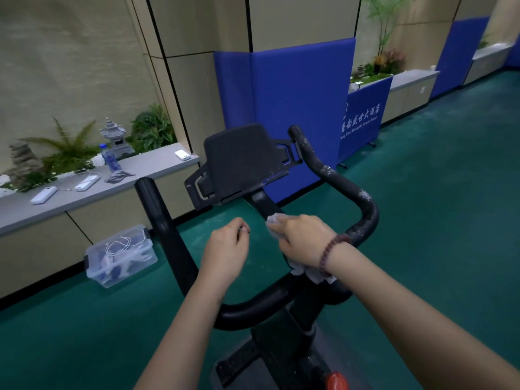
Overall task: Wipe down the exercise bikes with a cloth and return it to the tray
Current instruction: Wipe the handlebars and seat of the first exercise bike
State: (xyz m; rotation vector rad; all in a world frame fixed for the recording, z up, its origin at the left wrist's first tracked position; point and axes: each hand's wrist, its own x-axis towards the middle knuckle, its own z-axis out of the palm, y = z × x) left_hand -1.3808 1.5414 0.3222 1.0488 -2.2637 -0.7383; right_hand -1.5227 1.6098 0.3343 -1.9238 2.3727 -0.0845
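Pressing cloth (pixel 274 222) against bike stem (pixel 261 202) with right hand (pixel 304 239), fingers clamped on it; left hand (pixel 225 247) hovering just left, fingers curled, empty.

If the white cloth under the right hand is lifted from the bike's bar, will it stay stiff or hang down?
The thin white cloth would probably hang limp: it wraps and wrinkles around the black handlebar under the right hand. It is likely very light too, as its loose edge sticks out crumpled below the wrist.

Crumpled white cloth (pixel 316 275) bunched beneath the fingers (pixel 282 235) of the right hand (pixel 305 240), pressed on the black exercise bike (pixel 168 235) (handlebars scuffed).
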